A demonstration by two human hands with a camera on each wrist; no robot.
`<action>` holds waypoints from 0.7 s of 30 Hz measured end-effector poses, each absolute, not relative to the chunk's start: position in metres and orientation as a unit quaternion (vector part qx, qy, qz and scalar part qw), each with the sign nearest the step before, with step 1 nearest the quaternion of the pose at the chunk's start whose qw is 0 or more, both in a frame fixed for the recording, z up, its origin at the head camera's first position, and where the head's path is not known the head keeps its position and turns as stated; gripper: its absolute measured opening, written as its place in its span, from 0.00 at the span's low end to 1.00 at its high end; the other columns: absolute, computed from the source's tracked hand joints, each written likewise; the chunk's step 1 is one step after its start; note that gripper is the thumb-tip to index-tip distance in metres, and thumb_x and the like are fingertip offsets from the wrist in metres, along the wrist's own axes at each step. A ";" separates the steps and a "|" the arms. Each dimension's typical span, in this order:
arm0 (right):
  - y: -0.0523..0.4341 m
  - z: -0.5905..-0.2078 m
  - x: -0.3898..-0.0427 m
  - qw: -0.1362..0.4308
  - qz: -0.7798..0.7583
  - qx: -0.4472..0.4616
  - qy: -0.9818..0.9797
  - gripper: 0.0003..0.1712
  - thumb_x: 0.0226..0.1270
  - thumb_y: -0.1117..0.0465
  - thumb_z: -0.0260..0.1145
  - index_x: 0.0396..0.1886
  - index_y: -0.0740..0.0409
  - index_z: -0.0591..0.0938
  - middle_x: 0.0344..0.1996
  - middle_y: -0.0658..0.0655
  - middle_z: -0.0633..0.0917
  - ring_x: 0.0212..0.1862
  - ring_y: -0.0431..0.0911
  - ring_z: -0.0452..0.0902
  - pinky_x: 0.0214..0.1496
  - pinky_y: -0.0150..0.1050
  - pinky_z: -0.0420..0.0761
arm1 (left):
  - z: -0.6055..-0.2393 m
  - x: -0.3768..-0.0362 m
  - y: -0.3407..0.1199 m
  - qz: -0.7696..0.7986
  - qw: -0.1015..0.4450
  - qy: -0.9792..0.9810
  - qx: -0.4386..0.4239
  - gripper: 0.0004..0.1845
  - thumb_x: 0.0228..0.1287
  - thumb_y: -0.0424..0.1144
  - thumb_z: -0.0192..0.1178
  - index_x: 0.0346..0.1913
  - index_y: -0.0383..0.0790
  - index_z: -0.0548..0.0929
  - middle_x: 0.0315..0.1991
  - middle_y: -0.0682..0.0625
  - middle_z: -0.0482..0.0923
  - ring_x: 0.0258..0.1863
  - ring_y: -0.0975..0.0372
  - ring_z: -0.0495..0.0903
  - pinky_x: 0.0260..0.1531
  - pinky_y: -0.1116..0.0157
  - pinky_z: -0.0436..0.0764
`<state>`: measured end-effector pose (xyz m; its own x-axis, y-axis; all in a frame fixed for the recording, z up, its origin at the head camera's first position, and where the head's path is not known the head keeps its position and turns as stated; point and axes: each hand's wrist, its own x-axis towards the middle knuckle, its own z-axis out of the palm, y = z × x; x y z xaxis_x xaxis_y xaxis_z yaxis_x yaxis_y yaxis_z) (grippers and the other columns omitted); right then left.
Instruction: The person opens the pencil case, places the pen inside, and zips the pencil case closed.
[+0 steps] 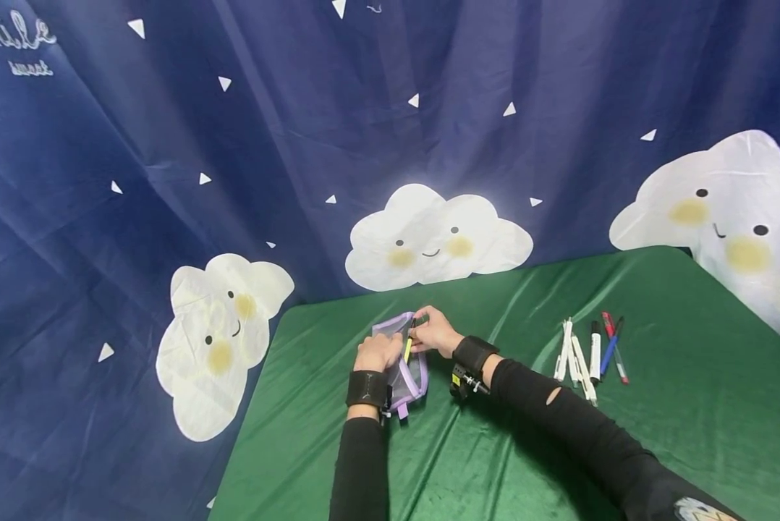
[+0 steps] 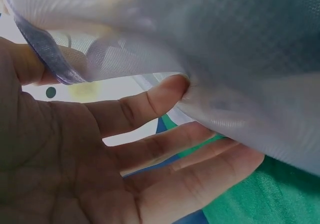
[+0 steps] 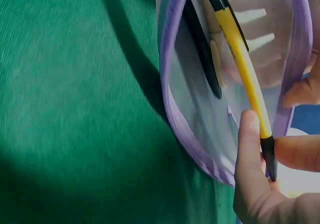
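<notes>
A translucent mesh pencil pouch (image 1: 414, 387) with purple edging lies at the middle of the green table. My left hand (image 1: 375, 352) grips its side wall; in the left wrist view the fingers (image 2: 150, 103) bear against the mesh (image 2: 240, 68). Between thumb and fingers, my right hand (image 1: 437, 333) pinches a yellow pen (image 3: 245, 68) near its black lower end. The pen's other black end, with the clip, reaches into the pouch's open mouth (image 3: 171, 103). Inside the pouch are a black pen (image 3: 202, 48) and a slim beige item, partly hidden.
To the right on the green tablecloth (image 1: 494, 449) lie several white pens (image 1: 566, 354), a white marker (image 1: 595, 354) with a black cap, a blue pen (image 1: 609, 356) and a red-capped pen (image 1: 608, 324). A dark blue curtain (image 1: 299, 108) with clouds hangs behind.
</notes>
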<state>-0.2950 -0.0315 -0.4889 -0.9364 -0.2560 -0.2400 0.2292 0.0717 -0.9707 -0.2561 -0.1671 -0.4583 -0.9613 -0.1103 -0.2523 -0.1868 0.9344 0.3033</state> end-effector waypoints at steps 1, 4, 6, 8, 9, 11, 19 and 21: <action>-0.033 -0.490 -0.294 0.184 -0.680 -0.006 0.710 0.24 0.56 0.73 0.58 0.53 0.62 0.63 0.32 0.67 0.81 0.33 0.60 0.82 0.41 0.49 0.82 | -0.459 -0.256 -0.167 0.168 0.117 0.976 -0.079 0.33 0.63 0.55 0.31 0.54 0.35 0.76 0.57 0.36 0.72 0.56 0.42 0.69 0.54 0.49 0.68; -0.037 -0.490 -0.292 0.194 -0.679 0.003 0.708 0.24 0.56 0.73 0.58 0.52 0.61 0.64 0.32 0.68 0.81 0.33 0.60 0.82 0.40 0.49 0.82 | -0.459 -0.256 -0.169 0.173 0.116 0.975 -0.082 0.33 0.62 0.56 0.32 0.53 0.34 0.76 0.56 0.36 0.72 0.55 0.41 0.69 0.52 0.49 0.69; -0.039 -0.488 -0.290 0.200 -0.676 0.003 0.709 0.24 0.56 0.73 0.58 0.53 0.61 0.64 0.32 0.69 0.81 0.34 0.60 0.82 0.40 0.49 0.82 | -0.458 -0.256 -0.169 0.173 0.112 0.975 -0.084 0.34 0.62 0.56 0.32 0.53 0.34 0.76 0.56 0.36 0.72 0.55 0.41 0.69 0.53 0.49 0.69; -0.040 -0.488 -0.290 0.207 -0.676 0.003 0.707 0.25 0.56 0.73 0.58 0.53 0.61 0.64 0.32 0.70 0.81 0.34 0.60 0.82 0.41 0.49 0.82 | -0.458 -0.257 -0.170 0.173 0.109 0.975 -0.085 0.33 0.62 0.56 0.32 0.52 0.33 0.76 0.57 0.36 0.72 0.56 0.41 0.69 0.54 0.49 0.68; -0.040 -0.487 -0.290 0.211 -0.676 0.005 0.706 0.25 0.56 0.73 0.58 0.53 0.60 0.64 0.32 0.69 0.81 0.35 0.59 0.82 0.42 0.49 0.82 | -0.458 -0.257 -0.170 0.172 0.109 0.975 -0.085 0.33 0.62 0.56 0.32 0.52 0.33 0.77 0.56 0.36 0.72 0.56 0.41 0.69 0.54 0.49 0.68; -0.041 -0.487 -0.289 0.218 -0.675 0.005 0.704 0.25 0.56 0.73 0.58 0.53 0.61 0.64 0.32 0.68 0.80 0.34 0.58 0.82 0.42 0.48 0.82 | -0.458 -0.257 -0.170 0.170 0.109 0.975 -0.087 0.33 0.62 0.56 0.32 0.51 0.33 0.77 0.56 0.36 0.72 0.55 0.42 0.69 0.53 0.49 0.69; -0.045 -0.493 -0.288 0.242 -0.676 0.012 0.696 0.24 0.54 0.75 0.56 0.53 0.62 0.65 0.27 0.61 0.78 0.26 0.48 0.80 0.41 0.45 0.83 | -0.459 -0.258 -0.168 0.163 0.108 0.978 -0.072 0.33 0.64 0.55 0.33 0.51 0.33 0.77 0.56 0.37 0.73 0.57 0.42 0.69 0.56 0.48 0.66; -0.047 -0.496 -0.289 0.244 -0.672 0.010 0.699 0.23 0.54 0.76 0.55 0.51 0.62 0.66 0.25 0.59 0.78 0.24 0.47 0.79 0.39 0.44 0.83 | -0.458 -0.258 -0.167 0.162 0.108 0.978 -0.068 0.33 0.64 0.55 0.32 0.52 0.33 0.76 0.56 0.37 0.73 0.58 0.43 0.68 0.57 0.48 0.65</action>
<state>-0.2887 -0.0470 -0.4957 -0.8811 -0.3131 -0.3545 0.3420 0.0958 -0.9348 -0.2577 -0.1671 -0.4584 -0.9674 -0.0989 -0.2331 -0.1689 0.9378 0.3032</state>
